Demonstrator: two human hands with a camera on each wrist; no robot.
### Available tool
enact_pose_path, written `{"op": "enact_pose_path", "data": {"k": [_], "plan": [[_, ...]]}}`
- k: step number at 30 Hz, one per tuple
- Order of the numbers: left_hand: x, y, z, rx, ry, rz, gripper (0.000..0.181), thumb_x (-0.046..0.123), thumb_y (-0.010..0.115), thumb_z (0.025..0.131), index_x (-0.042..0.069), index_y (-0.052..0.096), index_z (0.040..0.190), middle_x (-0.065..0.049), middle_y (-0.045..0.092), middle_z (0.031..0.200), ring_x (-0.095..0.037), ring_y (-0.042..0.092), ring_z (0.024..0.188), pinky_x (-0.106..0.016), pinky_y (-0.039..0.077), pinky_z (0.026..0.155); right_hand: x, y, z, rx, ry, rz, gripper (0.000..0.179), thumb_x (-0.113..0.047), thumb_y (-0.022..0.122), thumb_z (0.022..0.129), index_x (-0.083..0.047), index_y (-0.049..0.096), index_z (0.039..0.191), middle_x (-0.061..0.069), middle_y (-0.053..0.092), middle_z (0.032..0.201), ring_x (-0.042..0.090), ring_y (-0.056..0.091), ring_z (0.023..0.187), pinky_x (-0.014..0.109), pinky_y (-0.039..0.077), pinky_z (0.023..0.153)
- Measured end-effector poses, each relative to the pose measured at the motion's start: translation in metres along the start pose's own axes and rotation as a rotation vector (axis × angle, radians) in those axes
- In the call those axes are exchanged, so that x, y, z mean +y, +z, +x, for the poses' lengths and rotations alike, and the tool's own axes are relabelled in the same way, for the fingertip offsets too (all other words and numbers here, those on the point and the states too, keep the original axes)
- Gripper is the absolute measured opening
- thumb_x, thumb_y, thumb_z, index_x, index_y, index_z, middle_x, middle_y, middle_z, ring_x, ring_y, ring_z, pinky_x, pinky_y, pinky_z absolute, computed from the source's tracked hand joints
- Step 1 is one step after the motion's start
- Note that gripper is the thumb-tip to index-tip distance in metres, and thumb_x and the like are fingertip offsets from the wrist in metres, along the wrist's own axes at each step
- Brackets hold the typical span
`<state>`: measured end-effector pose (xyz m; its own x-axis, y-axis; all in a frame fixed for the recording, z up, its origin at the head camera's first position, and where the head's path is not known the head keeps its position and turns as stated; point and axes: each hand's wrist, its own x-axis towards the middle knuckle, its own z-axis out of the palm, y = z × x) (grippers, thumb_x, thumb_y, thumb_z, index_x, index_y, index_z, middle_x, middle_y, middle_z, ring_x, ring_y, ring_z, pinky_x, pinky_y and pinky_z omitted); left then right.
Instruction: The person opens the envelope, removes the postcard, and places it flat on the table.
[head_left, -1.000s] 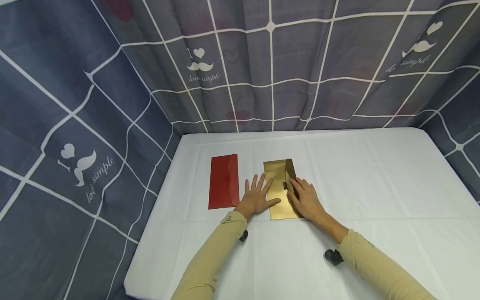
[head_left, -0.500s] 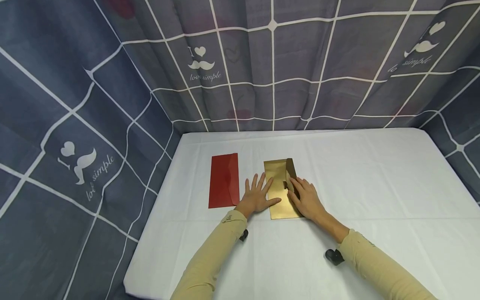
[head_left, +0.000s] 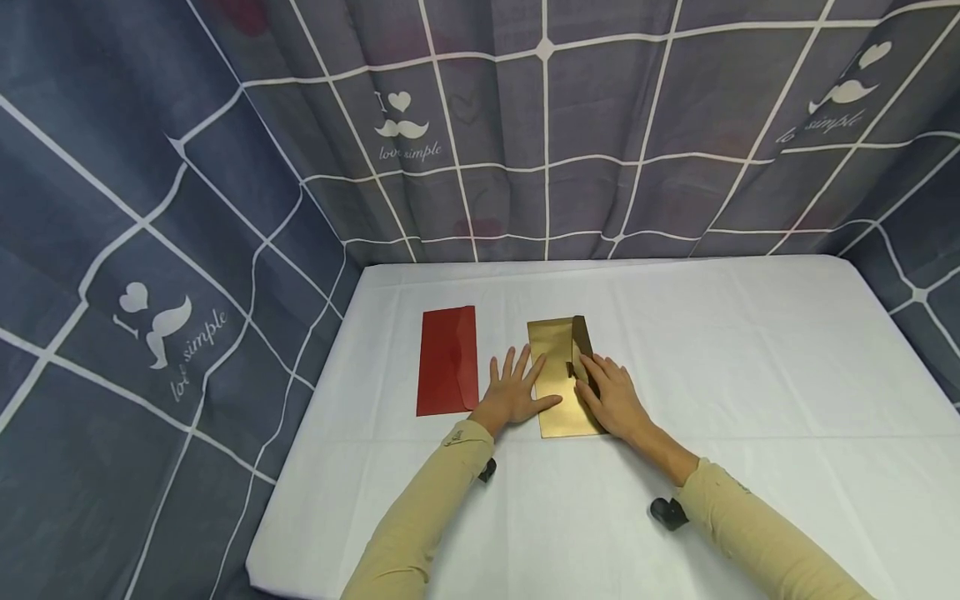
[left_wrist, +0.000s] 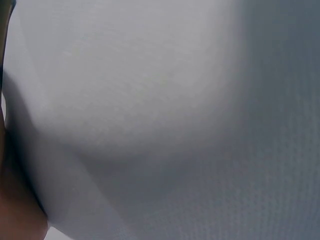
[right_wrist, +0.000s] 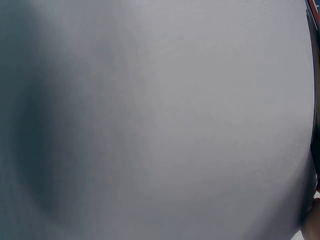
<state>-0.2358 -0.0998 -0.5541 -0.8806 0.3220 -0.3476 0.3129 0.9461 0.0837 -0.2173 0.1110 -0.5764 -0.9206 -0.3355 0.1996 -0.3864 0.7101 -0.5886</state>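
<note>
A gold envelope lies on the white-covered table in the head view, its long flap along the right side and a small dark notch near the flap's edge. My left hand, fingers spread, rests over the envelope's left edge, with the thumb lying across the gold face. My right hand rests on the flap side, fingertips touching it and covering part of the right edge. To the left of my left hand is a red envelope, flap side up. Both wrist views show mostly blurred white cloth, with slivers of hand at their edges.
The white tablecloth spreads around the envelopes. Dark grey curtains with white grid lines stand behind the table and at both sides. Small black devices sit under my wrists.
</note>
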Motion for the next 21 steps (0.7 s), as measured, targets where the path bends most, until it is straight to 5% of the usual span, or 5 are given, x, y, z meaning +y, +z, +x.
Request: {"op": "enact_pose_path", "data": {"k": [21], "plan": [[0.0002, -0.0019, -0.0003, 0.002, 0.001, 0.003, 0.086, 0.077, 0.022, 0.087, 0.029, -0.003, 0.154, -0.004, -0.013, 0.158, -0.028, -0.013, 0.143, -0.055, -0.004, 0.110, 0.0022, -0.0007, -0.0009, 0.000, 0.008, 0.054, 0.051, -0.027, 0.043, 0.103, 0.003, 0.035, 0.144, 0.029, 0.036, 0.142, 0.049, 0.027, 0.132, 0.065, 0.014, 0.105]]}}
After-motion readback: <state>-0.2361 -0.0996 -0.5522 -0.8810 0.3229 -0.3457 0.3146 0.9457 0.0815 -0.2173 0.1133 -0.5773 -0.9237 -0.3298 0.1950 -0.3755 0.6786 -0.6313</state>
